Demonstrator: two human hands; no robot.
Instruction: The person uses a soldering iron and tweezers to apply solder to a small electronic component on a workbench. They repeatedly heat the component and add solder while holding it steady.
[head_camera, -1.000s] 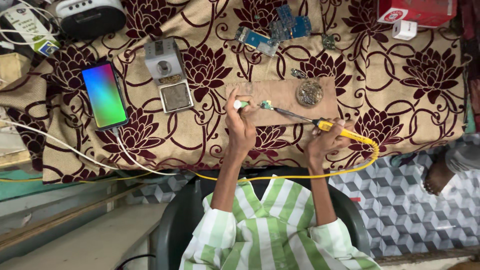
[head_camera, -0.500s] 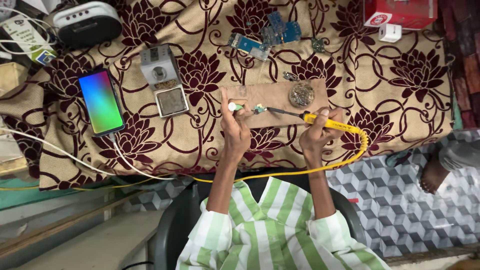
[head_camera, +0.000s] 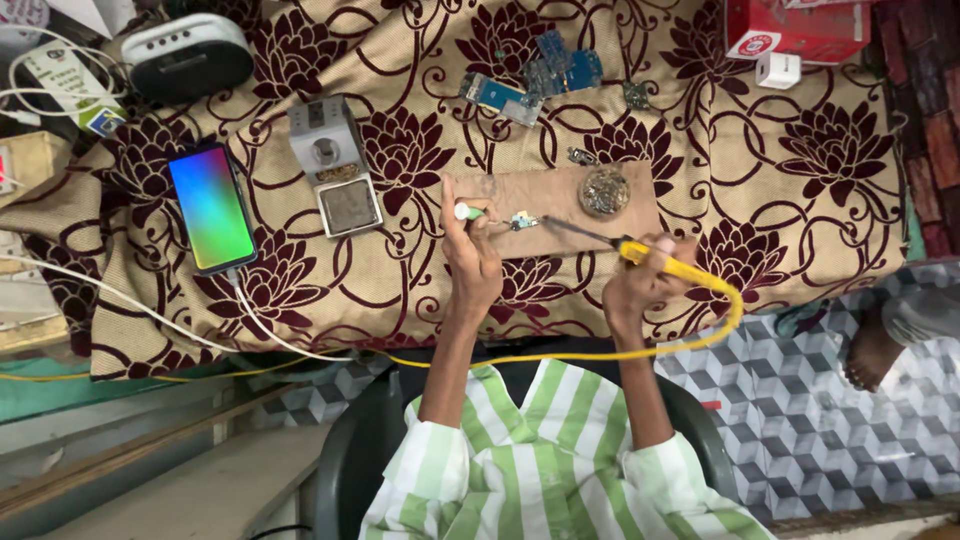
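The left hand (head_camera: 472, 262) is closed around a small tool with a pale green handle (head_camera: 467, 211), pinning a tiny circuit piece (head_camera: 521, 222) down on a brown work board (head_camera: 560, 205) that lies on the counter's floral cloth (head_camera: 780, 170). The right hand (head_camera: 640, 285) grips a yellow soldering iron (head_camera: 655, 257), its dark tip slanting across the board to just beside the circuit piece (whether it touches is too fine to tell), and its yellow cord (head_camera: 560, 355) loops back along the counter edge. A round brass-wool tip cleaner (head_camera: 604, 190) sits on the board's right part. Left of the board stand a grey soldering stand with a square sponge tray (head_camera: 335, 165) and a phone with a rainbow-coloured screen (head_camera: 212, 207), plugged into a white cable. Blue circuit boards (head_camera: 535, 80) lie further back, near a red box (head_camera: 795, 28) and a white charger cube (head_camera: 777, 70).
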